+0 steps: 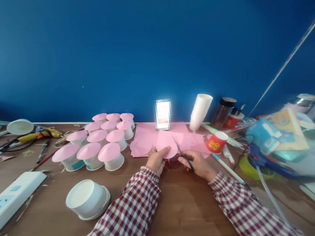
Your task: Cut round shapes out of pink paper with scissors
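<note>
My left hand (157,159) pinches a rounded piece of pink paper (166,144), thumb on top, over the middle of the table. In my right hand (196,163) is a pair of dark-handled scissors (187,160), its blades at the right edge of that paper. Behind both hands lie pink sheets (142,135), partly overlapping. To the left, several white paper cups stand upside down in rows, each topped with a shallow pink paper cone (109,152).
A white bowl (87,196) sits upside down at front left, by a power strip (12,201). A yellow glue gun (40,135) lies behind. On the right are a red paper cup (216,142), stacked white cups (200,111), a blue glue gun (268,164) and a tissue pack (284,134).
</note>
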Action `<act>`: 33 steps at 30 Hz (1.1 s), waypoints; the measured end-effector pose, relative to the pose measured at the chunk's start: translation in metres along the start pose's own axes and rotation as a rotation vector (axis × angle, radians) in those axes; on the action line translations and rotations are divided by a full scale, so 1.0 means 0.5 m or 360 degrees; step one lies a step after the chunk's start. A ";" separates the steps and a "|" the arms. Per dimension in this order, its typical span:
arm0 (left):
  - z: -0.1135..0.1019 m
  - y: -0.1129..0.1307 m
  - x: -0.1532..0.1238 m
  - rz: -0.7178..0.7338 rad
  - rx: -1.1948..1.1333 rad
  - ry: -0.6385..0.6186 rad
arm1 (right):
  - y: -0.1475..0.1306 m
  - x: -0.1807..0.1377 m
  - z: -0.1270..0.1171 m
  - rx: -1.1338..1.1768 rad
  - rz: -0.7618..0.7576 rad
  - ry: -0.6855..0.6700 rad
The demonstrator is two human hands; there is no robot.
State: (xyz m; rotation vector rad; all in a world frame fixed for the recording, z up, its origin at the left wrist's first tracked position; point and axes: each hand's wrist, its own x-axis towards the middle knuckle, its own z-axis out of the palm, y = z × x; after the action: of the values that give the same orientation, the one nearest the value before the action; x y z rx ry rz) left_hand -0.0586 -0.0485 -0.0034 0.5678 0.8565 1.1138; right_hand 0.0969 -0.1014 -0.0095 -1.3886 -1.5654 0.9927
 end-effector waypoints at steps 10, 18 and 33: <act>0.000 0.001 -0.003 -0.0003 -0.0011 0.0000 | 0.002 0.000 0.000 0.0022 0.0005 0.0002; -0.002 0.003 -0.001 0.0033 -0.0011 -0.0021 | -0.002 -0.001 0.000 0.0026 0.0028 0.0005; -0.004 0.002 0.004 0.0045 -0.0016 -0.0028 | -0.002 0.000 0.001 -0.0005 0.0020 0.0018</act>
State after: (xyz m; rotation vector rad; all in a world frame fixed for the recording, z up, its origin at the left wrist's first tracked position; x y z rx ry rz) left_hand -0.0602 -0.0466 -0.0045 0.5823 0.8298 1.1368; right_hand 0.0960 -0.1018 -0.0088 -1.4055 -1.5523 0.9887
